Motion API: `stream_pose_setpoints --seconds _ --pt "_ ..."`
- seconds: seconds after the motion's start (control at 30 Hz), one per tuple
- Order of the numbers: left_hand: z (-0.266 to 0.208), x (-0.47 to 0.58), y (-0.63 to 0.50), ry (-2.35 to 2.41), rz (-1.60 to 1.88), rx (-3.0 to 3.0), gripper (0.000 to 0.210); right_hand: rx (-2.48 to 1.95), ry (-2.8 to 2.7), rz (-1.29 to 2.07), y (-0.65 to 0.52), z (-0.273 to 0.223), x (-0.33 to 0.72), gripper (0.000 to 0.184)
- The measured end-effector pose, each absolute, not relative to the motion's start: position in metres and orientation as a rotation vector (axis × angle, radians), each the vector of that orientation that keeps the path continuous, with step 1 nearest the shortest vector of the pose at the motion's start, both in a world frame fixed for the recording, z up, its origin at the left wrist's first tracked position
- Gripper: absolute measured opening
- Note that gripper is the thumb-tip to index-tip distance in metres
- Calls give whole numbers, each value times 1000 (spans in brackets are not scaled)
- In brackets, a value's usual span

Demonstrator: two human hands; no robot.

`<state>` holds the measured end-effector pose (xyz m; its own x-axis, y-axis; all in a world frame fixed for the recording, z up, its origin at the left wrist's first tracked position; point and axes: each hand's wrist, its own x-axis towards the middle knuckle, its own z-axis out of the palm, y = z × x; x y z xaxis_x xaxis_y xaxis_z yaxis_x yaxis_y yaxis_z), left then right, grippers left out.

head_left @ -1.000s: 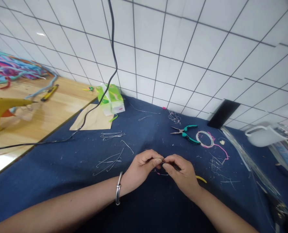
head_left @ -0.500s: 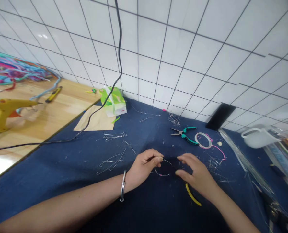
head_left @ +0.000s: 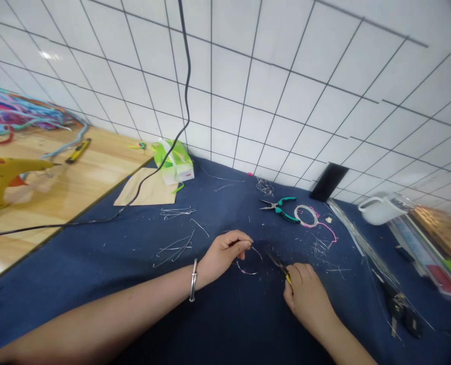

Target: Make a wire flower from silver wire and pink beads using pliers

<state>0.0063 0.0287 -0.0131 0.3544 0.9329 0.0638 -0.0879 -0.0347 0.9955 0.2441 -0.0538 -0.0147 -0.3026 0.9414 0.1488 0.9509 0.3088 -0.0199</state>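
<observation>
Holding a bent wire (head_left: 259, 253) in the left hand (head_left: 227, 253), over a dark blue table (head_left: 103, 276), thumb pinched tight against fingers. Extends rightward from the fingertips, then curves down toward the body, free end turned to the near right. Shown just below, slightly nearer the body: a pink-beaded wire (head_left: 244, 272), bowed in a shallow arc, lying mostly left to right. Impossible to tell here whether joined to the held wire.

Gripping yellow-handled pliers (head_left: 278, 263) in the right hand (head_left: 306, 290), fingers wrapped firmly around the handles. Aimed forward and left, on a slanting long axis, nose near the held wire yet apart from it. Too dark and small to tell any gap at the tips.

Lying farther back: teal-handled pliers (head_left: 277, 207), nose to the left, handles spread rightward beside a white ring (head_left: 296, 216). Scattered left of the left hand: loose wires (head_left: 183, 248), crossing at different angles.
</observation>
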Motion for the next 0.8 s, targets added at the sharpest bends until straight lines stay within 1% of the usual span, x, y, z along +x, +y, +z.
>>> stream_pose_setpoints --seconds 0.1,0.17,0.23,0.33,0.5,0.8 --pt "-14 6 29 813 999 1331 16 -1706 -2347 322 -45 5 242 16" --pt "-15 5 30 781 994 1325 16 -1651 -2319 602 -38 18 238 14" --pt "-14 5 31 766 985 1314 16 -1592 -2308 795 -31 27 232 17" --pt "-13 4 34 756 964 1310 16 -1510 -2262 985 -23 29 226 20" --pt "-14 3 36 700 913 1342 17 -1425 -2194 1102 -19 21 229 21" --pt "-15 2 34 612 833 1343 17 -1358 -2261 1045 -24 18 227 21"
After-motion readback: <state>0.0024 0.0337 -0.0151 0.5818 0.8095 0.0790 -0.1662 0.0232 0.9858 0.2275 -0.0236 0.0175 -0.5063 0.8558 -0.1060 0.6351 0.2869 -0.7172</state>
